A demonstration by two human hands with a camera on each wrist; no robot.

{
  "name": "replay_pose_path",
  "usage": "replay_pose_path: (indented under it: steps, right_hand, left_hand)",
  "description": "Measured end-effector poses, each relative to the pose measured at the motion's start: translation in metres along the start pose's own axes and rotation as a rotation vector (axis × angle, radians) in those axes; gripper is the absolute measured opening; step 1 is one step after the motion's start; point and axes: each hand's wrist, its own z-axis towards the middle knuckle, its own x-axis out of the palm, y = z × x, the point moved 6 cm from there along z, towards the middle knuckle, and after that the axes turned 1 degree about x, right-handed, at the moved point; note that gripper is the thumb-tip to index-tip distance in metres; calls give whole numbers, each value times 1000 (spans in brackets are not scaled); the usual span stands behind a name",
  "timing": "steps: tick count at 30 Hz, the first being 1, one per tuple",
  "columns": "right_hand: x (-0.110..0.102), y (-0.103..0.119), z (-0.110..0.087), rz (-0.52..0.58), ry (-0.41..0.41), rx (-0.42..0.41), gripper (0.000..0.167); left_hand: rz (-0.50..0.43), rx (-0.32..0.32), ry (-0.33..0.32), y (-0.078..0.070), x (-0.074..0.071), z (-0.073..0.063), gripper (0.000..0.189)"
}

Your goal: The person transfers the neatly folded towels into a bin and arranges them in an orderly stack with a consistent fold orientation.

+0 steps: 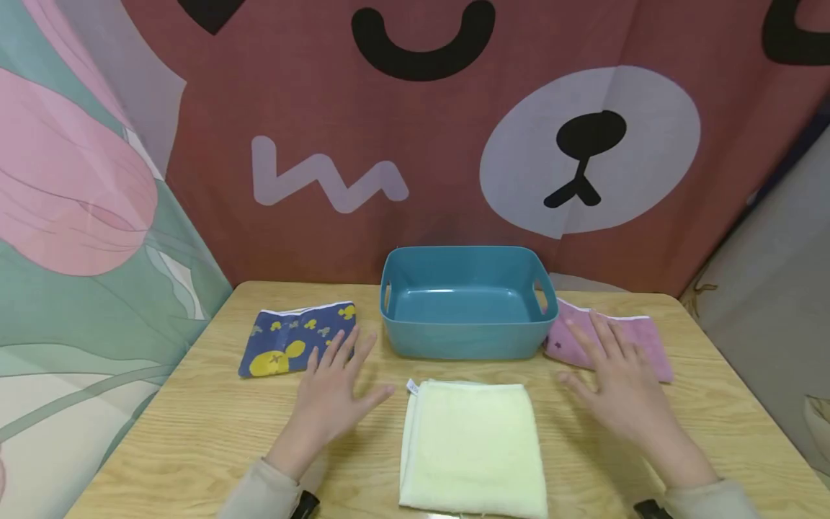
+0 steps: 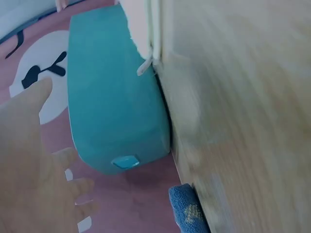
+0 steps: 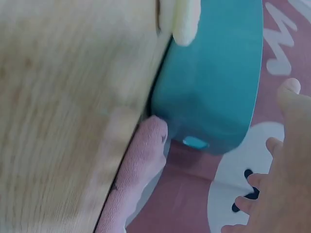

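Note:
A folded pale yellow towel point(image 1: 476, 447) with a small white tag lies at the front middle of the table, between the two hands. My left hand point(image 1: 333, 396) is held with fingers spread, overlapping the edge of a folded blue towel point(image 1: 298, 339) with yellow prints in the head view. On the other side my right hand point(image 1: 619, 386), also spread and holding nothing, overlaps a folded pink towel point(image 1: 651, 346). Behind the yellow towel stands a teal plastic basin point(image 1: 470, 340) with handle holes; its inside shows no contents. Both wrist views show the basin and spread fingers off the tabletop.
The light wooden table point(image 1: 188, 432) ends at the back against a hanging cloth point(image 1: 311, 238) with a bear print. Another printed cloth point(image 1: 84, 324) hangs along the left, and a grey one point(image 1: 772, 303) along the right. The pink towel's corner sits right beside the basin.

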Motion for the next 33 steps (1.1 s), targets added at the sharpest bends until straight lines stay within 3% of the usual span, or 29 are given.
replay_pose_path:
  steps: [13,33]
  right_hand:
    - [-1,38,-4,53,1,-112,85]
    - [-2,88,-1,45,76,-333,85]
  left_hand:
    - [35,50,11,18,-4,-14,84]
    - [64,96,-39,66,-20,-32,77]
